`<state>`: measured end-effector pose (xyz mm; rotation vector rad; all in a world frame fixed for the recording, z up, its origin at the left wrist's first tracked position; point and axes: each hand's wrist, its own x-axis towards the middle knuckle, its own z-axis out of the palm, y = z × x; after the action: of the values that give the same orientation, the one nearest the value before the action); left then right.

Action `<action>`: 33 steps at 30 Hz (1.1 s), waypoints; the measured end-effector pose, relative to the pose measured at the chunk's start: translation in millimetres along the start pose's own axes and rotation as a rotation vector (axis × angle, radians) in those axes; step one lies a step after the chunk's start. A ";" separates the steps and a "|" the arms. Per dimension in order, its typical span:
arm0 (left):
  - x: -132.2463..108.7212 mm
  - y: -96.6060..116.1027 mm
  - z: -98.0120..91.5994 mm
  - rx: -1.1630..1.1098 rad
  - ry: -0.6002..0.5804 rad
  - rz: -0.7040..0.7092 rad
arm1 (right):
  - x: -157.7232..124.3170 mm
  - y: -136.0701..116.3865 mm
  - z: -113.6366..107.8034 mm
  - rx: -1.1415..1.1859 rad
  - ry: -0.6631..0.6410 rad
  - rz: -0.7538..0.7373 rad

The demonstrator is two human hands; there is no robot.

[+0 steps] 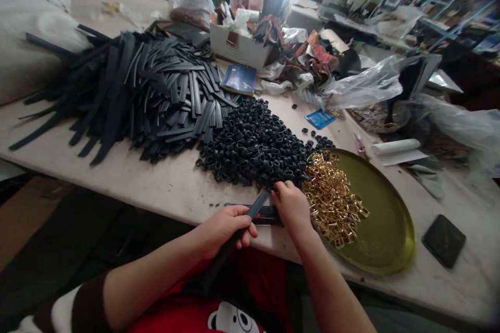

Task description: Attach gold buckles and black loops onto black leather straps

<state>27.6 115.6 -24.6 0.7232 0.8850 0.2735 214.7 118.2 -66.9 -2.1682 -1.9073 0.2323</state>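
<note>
My left hand (226, 229) is closed around a dark strap (255, 209) that slants up toward the right, near the table's front edge. My right hand (291, 205) is curled at the strap's upper end, fingers pinched there beside a heap of small black loops (253, 140); what the fingers pinch is hidden. Just right of that hand, a pile of gold metal buckles (332, 200) lies in a round brass tray (385, 229). More dark straps (269, 216) lie flat on the table under my hands.
A big pile of black straps (148, 88) covers the table's left half. A white cardboard box (238, 47), leather scraps, plastic bags (363, 86) and a blue booklet (239, 79) crowd the back. A dark wallet (443, 239) lies right of the tray.
</note>
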 end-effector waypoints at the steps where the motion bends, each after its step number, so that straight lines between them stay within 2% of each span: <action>1: 1.5 0.6 -0.9 -0.002 0.005 -0.006 | 0.4 0.2 -1.4 -0.026 -0.005 -0.011; 4: 4.4 1.8 -2.2 -0.017 0.008 -0.033 | -2.7 3.7 -7.9 0.143 0.022 0.009; 8: 3.3 0.2 -0.8 -0.053 -0.019 -0.045 | -18.4 4.5 -17.7 0.733 0.053 0.216; 11: -1.1 3.0 0.6 -0.067 0.003 0.017 | -34.5 -3.5 -23.8 1.140 0.012 0.348; 13: -5.2 10.8 0.5 -0.119 0.022 0.128 | -45.3 -11.7 -25.9 1.343 -0.060 0.407; 16: -14.1 28.7 0.1 -0.313 0.062 0.389 | -61.1 -25.2 -25.8 1.621 -0.204 0.484; 19: -27.9 39.6 3.1 -0.444 0.096 0.616 | -74.7 -36.8 -24.9 1.835 -0.281 0.562; 21: -39.3 36.6 6.9 -0.374 0.047 0.696 | -81.1 -41.1 -25.5 1.939 -0.294 0.616; 23: -50.4 26.3 10.1 -0.171 -0.072 0.704 | -85.0 -41.8 -27.2 2.013 -0.282 0.657; 26: -61.5 5.7 10.8 0.197 -0.230 0.635 | -88.1 -38.0 -30.2 2.046 -0.214 0.694; 28: -63.2 -6.8 8.3 0.363 -0.266 0.605 | -89.7 -35.0 -31.0 2.032 -0.177 0.702; 30: -61.7 -16.5 4.5 0.470 -0.298 0.585 | -91.0 -33.4 -30.2 2.000 -0.169 0.689; 33: -58.8 -24.5 -1.1 0.544 -0.367 0.467 | -92.2 -34.3 -27.0 1.930 -0.178 0.649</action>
<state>-11.3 68.7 -6.0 1.4410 0.4244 0.3013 177.2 28.8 -35.1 -1.0710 -0.1969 1.5261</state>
